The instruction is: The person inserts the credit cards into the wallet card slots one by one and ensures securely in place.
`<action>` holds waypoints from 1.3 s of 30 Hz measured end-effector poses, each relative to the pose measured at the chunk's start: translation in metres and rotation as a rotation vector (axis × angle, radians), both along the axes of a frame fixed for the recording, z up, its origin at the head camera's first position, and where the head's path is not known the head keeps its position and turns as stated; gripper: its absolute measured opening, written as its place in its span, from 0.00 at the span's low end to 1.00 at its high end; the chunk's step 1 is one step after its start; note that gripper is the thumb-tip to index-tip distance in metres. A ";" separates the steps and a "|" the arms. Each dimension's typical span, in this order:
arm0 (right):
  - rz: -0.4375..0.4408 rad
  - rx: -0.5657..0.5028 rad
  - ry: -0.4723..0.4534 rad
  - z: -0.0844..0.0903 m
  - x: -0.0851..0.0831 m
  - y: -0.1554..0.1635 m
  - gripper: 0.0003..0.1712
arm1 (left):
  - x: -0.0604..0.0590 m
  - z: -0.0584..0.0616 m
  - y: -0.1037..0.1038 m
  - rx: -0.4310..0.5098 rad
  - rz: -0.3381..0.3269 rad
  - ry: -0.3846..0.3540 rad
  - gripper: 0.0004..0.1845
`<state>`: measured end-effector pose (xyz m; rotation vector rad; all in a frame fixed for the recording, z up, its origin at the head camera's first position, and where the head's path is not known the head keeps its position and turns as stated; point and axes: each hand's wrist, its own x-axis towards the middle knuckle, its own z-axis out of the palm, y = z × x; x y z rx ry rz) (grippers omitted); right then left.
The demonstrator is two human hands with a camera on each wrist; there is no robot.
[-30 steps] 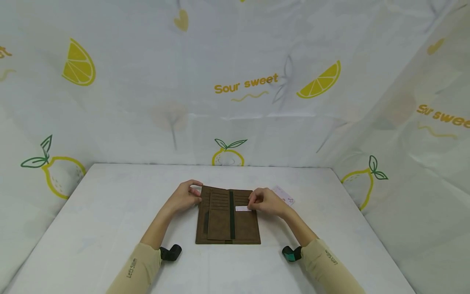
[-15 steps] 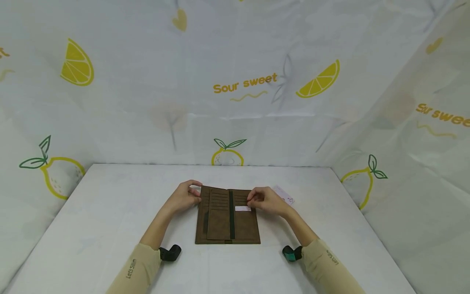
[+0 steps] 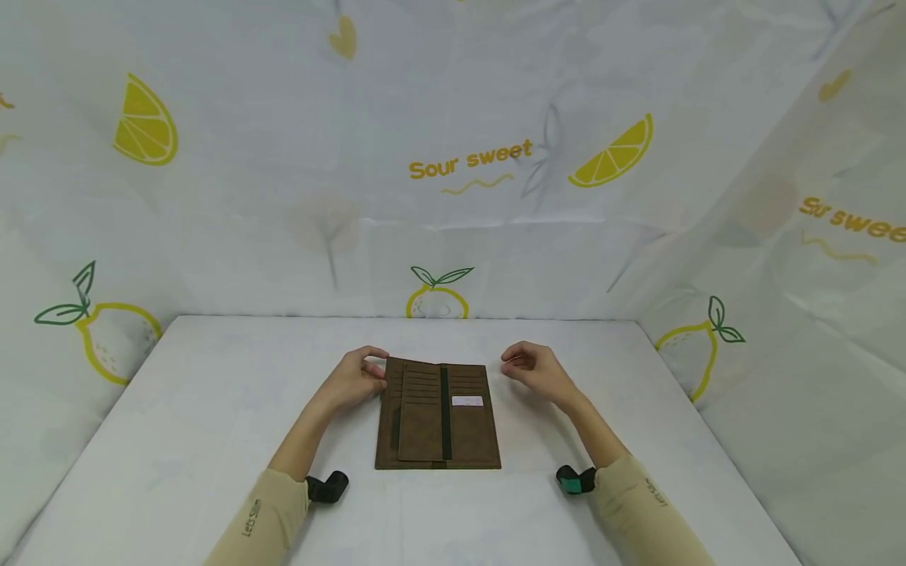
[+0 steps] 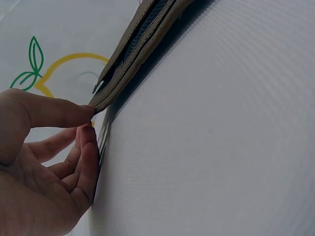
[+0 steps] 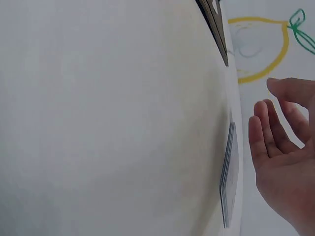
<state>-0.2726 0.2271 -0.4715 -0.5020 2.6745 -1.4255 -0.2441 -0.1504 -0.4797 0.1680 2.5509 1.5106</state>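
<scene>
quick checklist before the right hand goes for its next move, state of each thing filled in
1. Brown leather-look bifold wallet open: ok, lying open.
2. Left hand steadying it: ok, pinching the upper left corner.
3. Thin white rectangular card fully seated in the wallet's right half: cannot tell, only a strip shows.
4. Right hand free: ok, holding nothing.
5. Stack of thin, pale rectangular cards in the right hand's grasp: not ok, hand apart from it.

The right hand [image 5: 284,169] hovers near stacked cards [image 5: 230,174].
</scene>
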 end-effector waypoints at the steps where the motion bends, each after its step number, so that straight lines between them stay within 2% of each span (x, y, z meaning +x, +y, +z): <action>1: -0.032 -0.014 0.001 0.000 0.000 0.004 0.14 | 0.000 0.000 0.000 0.000 -0.002 0.001 0.29; 7: -0.167 -0.055 0.002 -0.002 -0.004 0.022 0.19 | 0.000 0.001 0.000 0.004 -0.001 -0.007 0.29; 15: -0.276 0.061 -0.029 -0.005 -0.005 0.034 0.26 | 0.000 -0.001 0.000 -0.003 -0.002 -0.004 0.29; 26: -0.233 0.245 -0.021 -0.013 -0.011 0.039 0.32 | 0.000 0.000 0.001 -0.005 0.001 0.001 0.30; 39: -0.257 0.178 -0.057 -0.012 -0.009 0.041 0.34 | -0.001 0.000 0.000 0.002 0.002 -0.007 0.29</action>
